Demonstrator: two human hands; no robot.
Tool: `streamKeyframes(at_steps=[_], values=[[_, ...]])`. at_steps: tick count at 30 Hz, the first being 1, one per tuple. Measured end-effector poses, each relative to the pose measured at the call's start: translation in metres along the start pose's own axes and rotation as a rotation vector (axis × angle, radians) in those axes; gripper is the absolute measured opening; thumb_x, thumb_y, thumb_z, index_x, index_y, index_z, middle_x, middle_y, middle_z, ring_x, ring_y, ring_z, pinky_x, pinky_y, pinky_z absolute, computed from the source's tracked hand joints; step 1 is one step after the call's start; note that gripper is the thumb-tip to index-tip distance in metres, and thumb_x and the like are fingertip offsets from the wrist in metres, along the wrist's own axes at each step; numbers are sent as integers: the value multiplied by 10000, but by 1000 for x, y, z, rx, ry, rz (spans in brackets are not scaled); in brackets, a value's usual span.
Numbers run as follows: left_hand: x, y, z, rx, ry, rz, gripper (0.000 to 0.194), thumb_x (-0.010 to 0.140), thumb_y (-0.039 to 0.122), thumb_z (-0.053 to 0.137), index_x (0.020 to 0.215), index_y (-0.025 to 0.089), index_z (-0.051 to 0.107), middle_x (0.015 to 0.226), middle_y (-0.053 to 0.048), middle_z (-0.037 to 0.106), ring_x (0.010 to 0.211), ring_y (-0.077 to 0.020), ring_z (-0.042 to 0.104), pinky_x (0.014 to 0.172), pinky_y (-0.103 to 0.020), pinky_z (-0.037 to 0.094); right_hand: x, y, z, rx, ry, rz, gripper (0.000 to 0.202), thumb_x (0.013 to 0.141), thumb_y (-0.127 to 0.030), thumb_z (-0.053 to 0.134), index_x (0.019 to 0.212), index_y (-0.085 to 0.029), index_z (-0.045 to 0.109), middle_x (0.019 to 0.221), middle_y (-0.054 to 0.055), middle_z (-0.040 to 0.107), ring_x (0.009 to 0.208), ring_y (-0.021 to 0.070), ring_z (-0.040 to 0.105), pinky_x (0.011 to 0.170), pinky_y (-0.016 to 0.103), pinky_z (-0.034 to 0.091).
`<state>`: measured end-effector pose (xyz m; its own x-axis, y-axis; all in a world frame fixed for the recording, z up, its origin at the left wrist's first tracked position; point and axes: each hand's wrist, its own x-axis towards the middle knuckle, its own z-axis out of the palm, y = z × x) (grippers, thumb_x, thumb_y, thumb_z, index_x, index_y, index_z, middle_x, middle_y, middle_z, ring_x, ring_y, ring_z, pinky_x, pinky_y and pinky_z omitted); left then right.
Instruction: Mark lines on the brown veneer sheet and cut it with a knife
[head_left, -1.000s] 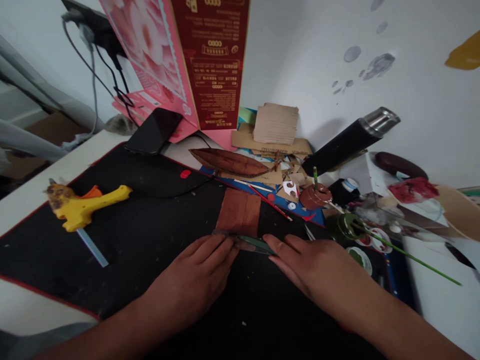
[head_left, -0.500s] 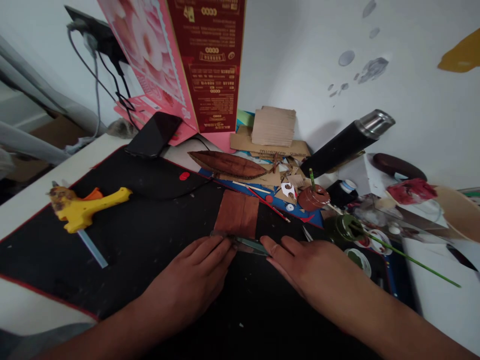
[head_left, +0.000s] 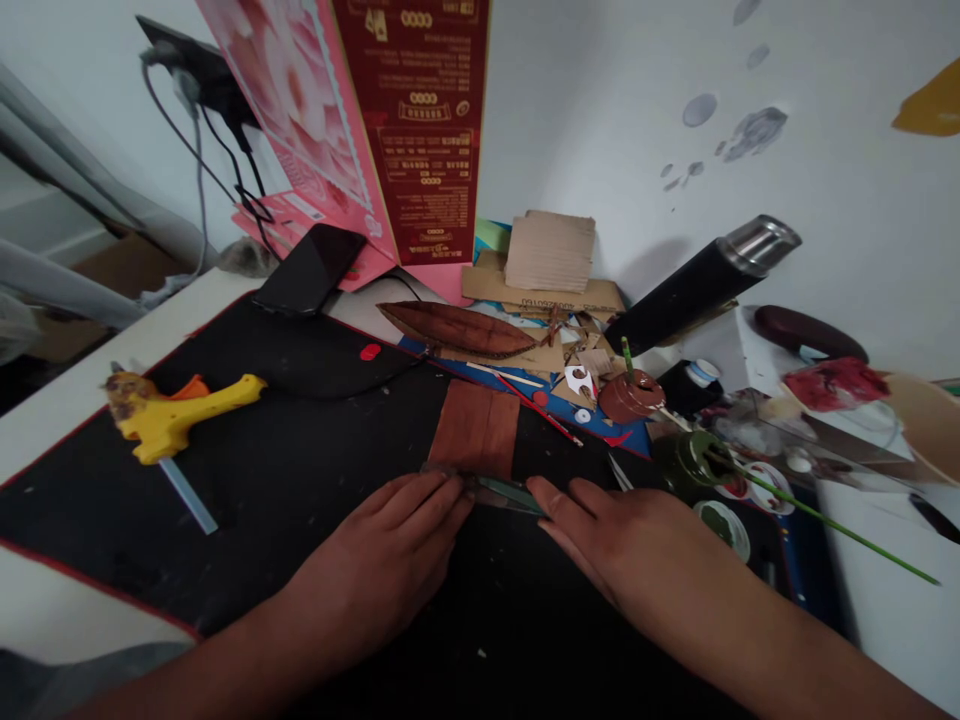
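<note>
A reddish-brown rectangular piece (head_left: 476, 425) lies flat on the black mat (head_left: 330, 440). Across its near edge runs a thin, clear strip like a ruler, under my left hand (head_left: 409, 530), whose fingers are pressed together on it. My right hand (head_left: 592, 515) is closed round a slim greenish tool (head_left: 510, 492), probably a knife, which points left toward my left fingertips. The tool's tip is hidden near those fingers. Beyond the brown piece rests a brown boat-shaped piece (head_left: 457, 328).
A yellow glue gun (head_left: 180, 405) lies at the left, a phone (head_left: 311, 268) behind it. Cardboard scraps (head_left: 551, 250), a black flask (head_left: 697, 285), a brown paint jar (head_left: 630, 395) and a green paint jar (head_left: 690, 465) stand behind and right. Scissors tips (head_left: 620, 472) show beside my right hand.
My right hand and the greenish tool have shifted slightly to the right. My left hand stays in place on the strip. The view has moved a little.
</note>
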<state>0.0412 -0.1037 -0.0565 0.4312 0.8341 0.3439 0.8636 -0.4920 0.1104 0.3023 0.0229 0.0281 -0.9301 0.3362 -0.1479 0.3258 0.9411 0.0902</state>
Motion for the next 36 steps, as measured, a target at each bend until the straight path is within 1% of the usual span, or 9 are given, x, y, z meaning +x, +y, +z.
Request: streamKeyframes(at_steps=[4,6,11,15,18,24,27,32,36], values=[[-1,1,0,-12,-6,-11,377,1108,203,454,1385,116,694,1379,-121,746,1286,-266,659,1108,-411,500,2,1,-2,15,13,-2,412,1012,-115,640,1423,-136,671,887,46,770,568,189,716,487,322,419],[-2,1,2,-22,-10,-14,368,1101,209,480,1387,116,693,1384,-127,742,1292,-271,658,1120,-414,493,2,2,-2,15,24,0,369,1033,-126,623,1397,-130,676,859,36,764,548,190,715,477,329,416],[-4,0,3,-40,-34,-22,376,1088,223,520,1415,123,678,1399,-132,733,1308,-270,652,1136,-413,490,0,3,0,57,71,1,315,1121,-152,483,1381,-115,658,861,37,761,547,205,736,468,359,424],[-1,1,1,-30,-13,-20,371,1096,206,475,1383,118,695,1374,-129,745,1284,-266,660,1127,-409,498,-1,1,2,88,120,25,360,1184,-207,353,1365,-131,655,811,16,741,510,210,725,448,377,414],[-1,0,0,-20,-6,-14,380,1096,185,446,1369,116,701,1363,-125,750,1270,-267,664,1109,-412,504,0,1,1,104,120,37,407,1206,-252,299,1358,-141,659,807,13,745,511,212,733,450,377,423],[-3,1,3,-41,-28,-20,380,1090,214,503,1415,119,677,1409,-129,730,1307,-275,649,1132,-420,494,0,2,1,124,132,44,500,1223,-347,240,1348,-147,681,818,21,763,549,211,756,478,360,457],[-2,1,3,-45,-19,-22,375,1093,209,497,1406,115,682,1403,-129,733,1306,-274,650,1127,-417,498,2,1,1,128,142,53,523,1225,-354,232,1336,-146,699,808,23,766,544,209,750,482,358,462],[0,1,0,-22,7,-13,404,1117,181,400,1391,104,687,1383,-112,746,1284,-268,654,1107,-413,502,3,1,1,148,152,56,542,1225,-365,232,1329,-137,713,821,40,776,559,212,757,484,358,487],[0,1,0,-26,-6,-21,394,1110,188,424,1395,109,686,1384,-108,747,1286,-267,652,1110,-416,505,1,1,2,169,139,72,524,1224,-384,251,1346,-152,704,858,47,793,600,217,781,504,345,511]])
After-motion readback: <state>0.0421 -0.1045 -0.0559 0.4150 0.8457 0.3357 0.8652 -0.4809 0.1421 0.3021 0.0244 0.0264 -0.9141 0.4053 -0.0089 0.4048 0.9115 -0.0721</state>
